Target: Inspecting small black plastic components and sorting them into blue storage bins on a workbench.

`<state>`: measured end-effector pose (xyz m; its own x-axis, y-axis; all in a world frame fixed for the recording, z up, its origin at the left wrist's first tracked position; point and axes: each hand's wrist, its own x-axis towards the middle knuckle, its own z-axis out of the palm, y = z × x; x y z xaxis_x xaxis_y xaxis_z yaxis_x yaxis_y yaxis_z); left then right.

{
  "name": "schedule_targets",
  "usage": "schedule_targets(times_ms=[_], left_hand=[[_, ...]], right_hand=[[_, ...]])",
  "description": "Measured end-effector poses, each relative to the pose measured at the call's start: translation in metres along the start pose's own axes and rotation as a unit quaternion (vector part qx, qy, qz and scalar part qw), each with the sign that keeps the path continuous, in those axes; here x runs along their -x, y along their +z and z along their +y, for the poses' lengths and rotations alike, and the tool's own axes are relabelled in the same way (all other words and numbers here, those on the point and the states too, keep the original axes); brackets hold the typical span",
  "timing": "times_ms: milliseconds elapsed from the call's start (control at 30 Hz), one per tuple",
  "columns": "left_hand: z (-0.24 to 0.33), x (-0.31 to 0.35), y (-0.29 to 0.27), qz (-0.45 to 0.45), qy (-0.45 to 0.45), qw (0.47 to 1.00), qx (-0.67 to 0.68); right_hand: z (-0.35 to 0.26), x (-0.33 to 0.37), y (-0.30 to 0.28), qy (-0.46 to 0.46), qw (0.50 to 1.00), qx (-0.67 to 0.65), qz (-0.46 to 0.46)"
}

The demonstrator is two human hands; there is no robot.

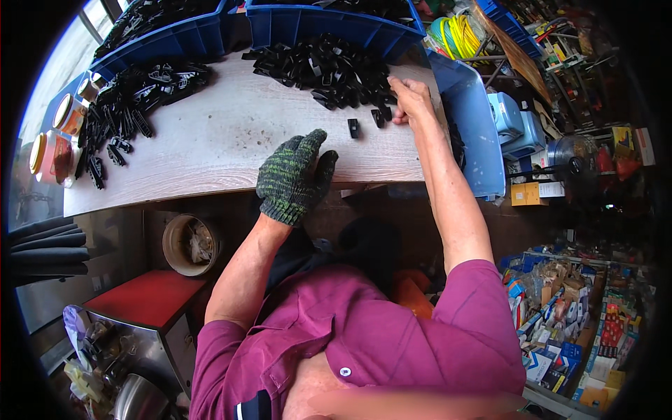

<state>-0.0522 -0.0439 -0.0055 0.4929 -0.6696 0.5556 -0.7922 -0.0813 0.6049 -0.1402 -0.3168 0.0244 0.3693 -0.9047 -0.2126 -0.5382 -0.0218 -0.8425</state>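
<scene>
My left hand (pixel 294 175) wears a dark green and black knitted glove and hovers at the table's front edge. Its thumb stands apart from the fingers, with nothing visible between them. My bare right hand (pixel 411 99) is at the right end of a heap of small black plastic parts (pixel 329 70). Its fingers are curled; whatever they may hold is hidden. Just beside it lies one loose black part (pixel 379 117), and another black part (pixel 353 128) sits farther left on the wood-grain table (pixel 224 140).
A second heap of longer black plastic pieces (pixel 140 94) covers the table's left end, near several lidded jars (pixel 56 157). Blue bins (pixel 315 31) line the back. A light-blue tub (pixel 479 133) adjoins the right edge. Below left are a bucket (pixel 173 245) and a red-topped cabinet (pixel 143 297).
</scene>
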Motion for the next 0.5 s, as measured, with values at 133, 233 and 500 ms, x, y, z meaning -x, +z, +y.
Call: schedule_targets(times_ms=[133,233,500], left_hand=[[-0.001,0.001,0.0,-0.004,0.005,1.0,-0.009],[-0.001,0.002,0.0,-0.011,0.002,1.0,-0.01],[-0.002,0.003,0.002,-0.005,-0.001,1.0,-0.016]], right_hand=[[0.01,0.02,-0.01,0.022,0.991,-0.126,-0.029],[0.015,0.039,-0.015,0.037,0.988,-0.141,-0.044],[0.016,0.082,-0.01,0.005,0.985,-0.138,-0.101]])
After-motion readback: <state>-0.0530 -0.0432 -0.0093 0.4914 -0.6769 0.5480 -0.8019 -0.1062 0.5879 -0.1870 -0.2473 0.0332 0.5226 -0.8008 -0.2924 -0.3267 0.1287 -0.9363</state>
